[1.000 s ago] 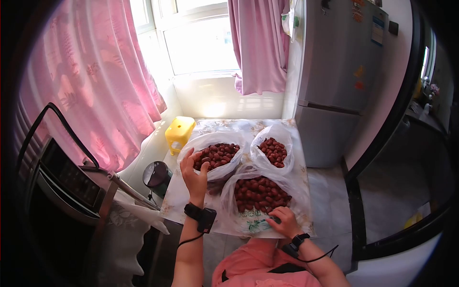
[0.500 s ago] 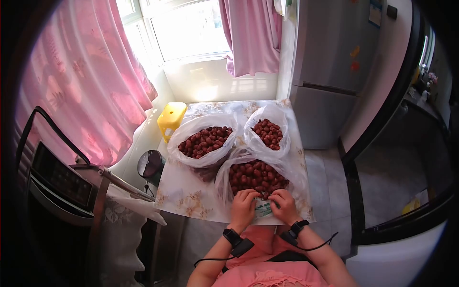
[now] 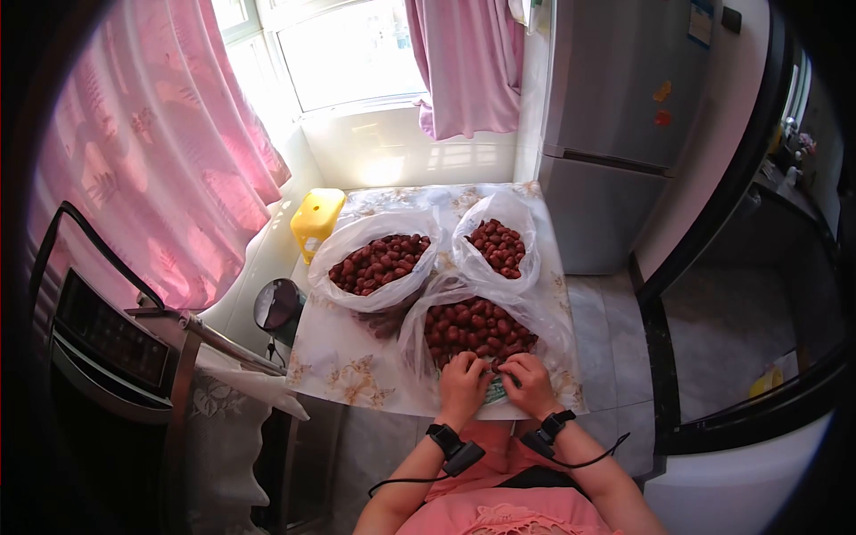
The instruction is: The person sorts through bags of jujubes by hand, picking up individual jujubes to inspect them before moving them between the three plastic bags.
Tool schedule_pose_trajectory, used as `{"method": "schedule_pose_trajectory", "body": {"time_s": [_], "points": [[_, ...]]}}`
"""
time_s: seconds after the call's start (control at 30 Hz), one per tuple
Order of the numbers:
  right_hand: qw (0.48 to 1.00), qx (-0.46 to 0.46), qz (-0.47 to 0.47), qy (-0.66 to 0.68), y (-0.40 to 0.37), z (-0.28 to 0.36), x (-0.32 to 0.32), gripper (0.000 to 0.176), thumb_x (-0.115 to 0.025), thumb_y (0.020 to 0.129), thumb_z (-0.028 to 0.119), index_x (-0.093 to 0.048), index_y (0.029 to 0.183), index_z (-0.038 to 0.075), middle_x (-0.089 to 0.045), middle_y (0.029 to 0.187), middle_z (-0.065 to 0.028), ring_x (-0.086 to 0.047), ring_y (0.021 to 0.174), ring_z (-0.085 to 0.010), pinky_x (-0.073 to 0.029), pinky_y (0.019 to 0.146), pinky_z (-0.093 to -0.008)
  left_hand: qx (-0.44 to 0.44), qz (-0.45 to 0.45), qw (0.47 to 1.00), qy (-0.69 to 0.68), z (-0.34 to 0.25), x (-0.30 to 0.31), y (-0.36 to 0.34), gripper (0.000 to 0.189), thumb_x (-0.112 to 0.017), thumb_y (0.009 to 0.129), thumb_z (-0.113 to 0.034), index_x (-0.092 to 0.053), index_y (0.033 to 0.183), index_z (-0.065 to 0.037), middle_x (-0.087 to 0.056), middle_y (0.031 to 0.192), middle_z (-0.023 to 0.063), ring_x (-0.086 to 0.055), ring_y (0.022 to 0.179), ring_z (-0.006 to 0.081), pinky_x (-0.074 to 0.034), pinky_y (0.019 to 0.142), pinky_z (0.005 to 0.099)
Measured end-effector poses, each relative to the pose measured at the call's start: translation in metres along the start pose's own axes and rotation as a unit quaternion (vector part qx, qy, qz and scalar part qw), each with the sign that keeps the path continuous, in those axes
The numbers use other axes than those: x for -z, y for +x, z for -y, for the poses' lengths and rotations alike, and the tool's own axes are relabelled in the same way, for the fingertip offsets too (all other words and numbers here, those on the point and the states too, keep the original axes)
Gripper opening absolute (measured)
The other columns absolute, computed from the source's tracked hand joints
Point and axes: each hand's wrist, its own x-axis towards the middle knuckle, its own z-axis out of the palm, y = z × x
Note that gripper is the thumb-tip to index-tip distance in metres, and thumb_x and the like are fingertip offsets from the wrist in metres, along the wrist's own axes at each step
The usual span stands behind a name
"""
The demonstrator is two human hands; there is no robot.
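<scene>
Dark red dates [image 3: 477, 326] fill an open clear plastic bag [image 3: 413, 343] at the table's near edge. Over the bag's near rim, my left hand [image 3: 464, 385] has its fingers curled and pressed together. My right hand [image 3: 528, 383] is close beside it, fingers also bent inward, with a small dark red piece between the two hands. What each hand grips is too small to make out. Green print on the plastic shows between my wrists. Behind are two more bags of dates, a wide one [image 3: 346, 301] at the left and a smaller one [image 3: 526, 278] at the right.
A flowered cloth covers the table [image 3: 339, 374]. A yellow stool [image 3: 316, 218] and a dark round container [image 3: 279, 308] are at its left. A grey fridge [image 3: 606, 116] stands at the back right, and an oven-like appliance [image 3: 111, 334] at the far left.
My left hand has shifted slightly right, closer to my right hand. The green print between the hands shows less. The bags have stayed in place.
</scene>
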Motion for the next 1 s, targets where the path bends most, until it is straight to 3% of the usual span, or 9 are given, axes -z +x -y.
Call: {"method": "schedule_pose_trajectory", "body": {"time_s": [0.2,0.27,0.3,0.47,0.77,0.87,1.0], "points": [[1.0,0.002,0.006,0.002,0.0,0.0,0.001,0.017,-0.074,0.08,0.004,-0.071,0.097,0.009,-0.066,0.099,-0.0087,-0.065,0.093,-0.0324,-0.053,0.083,-0.0431,0.001,-0.048,0.998,-0.037,0.004,-0.005,-0.005,0.018,-0.075,0.082,-0.007,-0.067,0.098,-0.009,-0.065,0.101,0.0076,-0.064,0.094,0.0316,-0.05,0.079,0.0432],[1.0,0.0,0.007,0.003,0.001,0.001,0.001,0.018,-0.075,0.08,0.006,-0.071,0.097,0.008,-0.067,0.1,-0.0088,-0.065,0.092,-0.0326,-0.053,0.083,-0.0428,0.064,-0.054,0.98,-0.181,-0.004,0.001,-0.005,0.016,-0.072,0.086,0.0,-0.066,0.1,-0.005,-0.067,0.101,0.0102,-0.067,0.09,0.0341,-0.054,0.077,0.0398],[1.0,0.0,0.007,0.003,0.001,0.002,0.002,0.018,-0.075,0.08,0.006,-0.071,0.097,0.008,-0.067,0.1,-0.0088,-0.065,0.092,-0.0326,-0.053,0.083,-0.0428,0.064,-0.055,0.98,-0.181,-0.007,0.003,-0.004,0.016,-0.072,0.086,0.0,-0.066,0.1,-0.005,-0.067,0.101,0.0102,-0.067,0.09,0.0341,-0.054,0.077,0.0398],[1.0,0.007,0.01,0.017,0.003,0.006,0.005,0.026,-0.079,0.082,0.013,-0.07,0.106,0.008,-0.067,0.102,-0.0098,-0.066,0.093,-0.0332,-0.053,0.082,-0.0434,0.145,-0.032,0.95,-0.276,-0.011,-0.003,-0.009,0.016,-0.073,0.09,0.001,-0.066,0.105,-0.001,-0.067,0.101,0.0109,-0.07,0.086,0.025,-0.055,0.074,0.0331],[1.0,0.01,0.021,0.015,0.002,0.004,0.004,0.028,-0.079,0.084,0.014,-0.072,0.111,0.01,-0.068,0.103,-0.0093,-0.066,0.092,-0.033,-0.053,0.081,-0.043,0.079,-0.019,0.956,-0.283,-0.003,-0.004,-0.011,0.022,-0.077,0.088,0.0,-0.069,0.108,-0.001,-0.068,0.106,0.0103,-0.073,0.089,0.0202,-0.057,0.079,0.0301],[1.0,0.011,0.023,0.013,0.002,0.004,0.004,0.028,-0.079,0.084,0.014,-0.072,0.111,0.01,-0.068,0.102,-0.0087,-0.065,0.091,-0.0329,-0.053,0.081,-0.0428,0.141,-0.007,0.937,-0.318,0.001,-0.008,-0.016,0.025,-0.077,0.087,0.001,-0.069,0.11,-0.002,-0.069,0.104,0.0097,-0.073,0.09,0.019,-0.057,0.079,0.0302],[0.999,0.013,0.028,0.014,0.002,0.003,0.004,0.028,-0.079,0.084,0.014,-0.072,0.111,0.01,-0.068,0.101,-0.0086,-0.065,0.09,-0.0328,-0.053,0.08,-0.0427,0.139,-0.005,0.937,-0.321,0.004,-0.01,-0.018,0.027,-0.076,0.086,0.003,-0.069,0.111,-0.002,-0.069,0.102,0.0093,-0.073,0.09,0.0184,-0.057,0.08,0.0308]]}}
